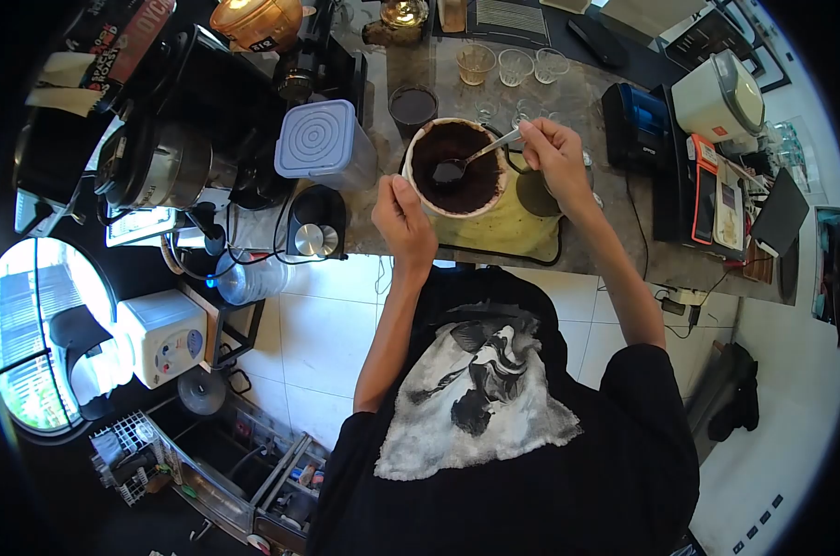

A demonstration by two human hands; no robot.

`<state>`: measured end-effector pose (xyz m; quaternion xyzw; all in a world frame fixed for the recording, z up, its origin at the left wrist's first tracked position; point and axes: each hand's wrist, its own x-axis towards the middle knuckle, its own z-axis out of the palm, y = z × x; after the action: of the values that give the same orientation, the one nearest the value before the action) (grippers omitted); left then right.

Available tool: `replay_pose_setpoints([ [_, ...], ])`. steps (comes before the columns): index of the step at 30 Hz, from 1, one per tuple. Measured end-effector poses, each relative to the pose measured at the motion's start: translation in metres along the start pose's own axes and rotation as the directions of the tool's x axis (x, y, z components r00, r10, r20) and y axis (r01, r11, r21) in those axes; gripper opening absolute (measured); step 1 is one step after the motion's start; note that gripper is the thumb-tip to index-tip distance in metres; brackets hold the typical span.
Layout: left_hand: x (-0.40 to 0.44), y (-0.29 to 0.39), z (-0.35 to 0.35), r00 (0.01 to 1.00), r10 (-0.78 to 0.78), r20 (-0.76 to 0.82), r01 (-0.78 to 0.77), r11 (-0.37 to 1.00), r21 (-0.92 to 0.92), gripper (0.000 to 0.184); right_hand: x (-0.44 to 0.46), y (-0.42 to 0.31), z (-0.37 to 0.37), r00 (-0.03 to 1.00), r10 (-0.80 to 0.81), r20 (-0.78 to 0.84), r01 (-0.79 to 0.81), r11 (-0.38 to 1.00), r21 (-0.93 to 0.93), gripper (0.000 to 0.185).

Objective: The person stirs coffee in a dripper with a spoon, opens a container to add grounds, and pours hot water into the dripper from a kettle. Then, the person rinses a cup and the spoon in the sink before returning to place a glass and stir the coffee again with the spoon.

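A round tub [413, 190] with a pale rim is tilted toward me, its inside coated with dark brown powder or grounds. My left hand [405, 222] grips the tub's left side, thumb at the rim. In my right hand [555, 157] is the handle of a metal spoon [492, 145]; the spoon's bowl dips into the dark contents. A dark-filled glass [413, 107] stands just behind the tub. Under my right hand sits a dark round cup [537, 193], partly hidden, on a yellow cloth [503, 236].
Left of the tub stands a lidded plastic container [318, 139], with a small black scale [316, 222] in front of it. Several small glasses [515, 67] are at the back. A black printer-like box [635, 125] is at right, and a coffee machine [165, 162] at far left.
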<state>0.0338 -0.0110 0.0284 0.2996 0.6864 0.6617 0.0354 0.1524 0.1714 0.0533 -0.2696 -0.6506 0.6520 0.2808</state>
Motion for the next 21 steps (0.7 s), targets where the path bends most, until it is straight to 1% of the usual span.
replay_pose_setpoints([
  [1,0.001,-0.001,0.001,0.999,0.022,-0.040,-0.022,1.000,-0.003,0.037,0.002,0.001,-0.001,1.000,0.016,0.010,-0.017,0.998,0.056,0.023],
  [2,0.002,-0.002,0.001,0.996,0.043,-0.081,-0.044,0.999,-0.004,0.038,0.005,-0.001,-0.001,1.000,0.015,0.013,-0.016,0.998,0.056,0.023],
  [6,0.002,-0.007,-0.002,0.994,0.032,-0.100,-0.035,0.999,-0.032,0.039,0.018,-0.020,-0.003,1.000,0.013,0.004,-0.013,1.000,0.019,0.024],
  [8,0.002,-0.009,-0.005,0.995,0.001,-0.099,-0.004,1.000,-0.022,0.040,0.029,-0.028,-0.004,1.000,0.011,-0.004,-0.011,1.000,0.007,0.024],
  [11,0.001,-0.011,-0.005,0.992,-0.024,-0.122,0.016,0.998,-0.061,0.040,0.049,-0.031,-0.007,1.000,-0.020,-0.011,0.020,1.000,0.017,0.024],
  [14,0.000,-0.009,-0.007,0.993,-0.039,-0.114,0.033,0.998,-0.056,0.040,0.074,-0.030,-0.008,0.998,-0.057,0.002,0.057,0.998,0.010,0.024],
  [16,-0.002,-0.010,-0.007,0.992,-0.045,-0.115,0.038,0.997,-0.063,0.039,0.088,-0.025,-0.005,0.995,-0.097,-0.006,0.097,0.994,-0.053,0.025],
  [17,-0.002,-0.011,-0.006,0.992,-0.051,-0.111,0.043,0.997,-0.070,0.039,0.097,-0.017,-0.003,0.995,-0.099,-0.003,0.099,0.994,-0.055,0.025],
  [19,-0.004,-0.016,-0.006,0.992,-0.054,-0.111,0.045,0.996,-0.079,0.039,0.113,0.003,0.003,0.986,-0.162,-0.045,0.150,0.967,-0.206,0.026],
  [20,-0.004,-0.018,-0.006,0.993,-0.058,-0.106,0.048,0.995,-0.087,0.039,0.118,0.012,0.006,0.986,-0.163,-0.043,0.151,0.967,-0.204,0.026],
  [21,-0.005,-0.019,-0.006,0.993,-0.057,-0.108,0.048,0.995,-0.086,0.039,0.120,0.016,0.013,0.968,-0.241,-0.064,0.208,0.923,-0.324,0.026],
])
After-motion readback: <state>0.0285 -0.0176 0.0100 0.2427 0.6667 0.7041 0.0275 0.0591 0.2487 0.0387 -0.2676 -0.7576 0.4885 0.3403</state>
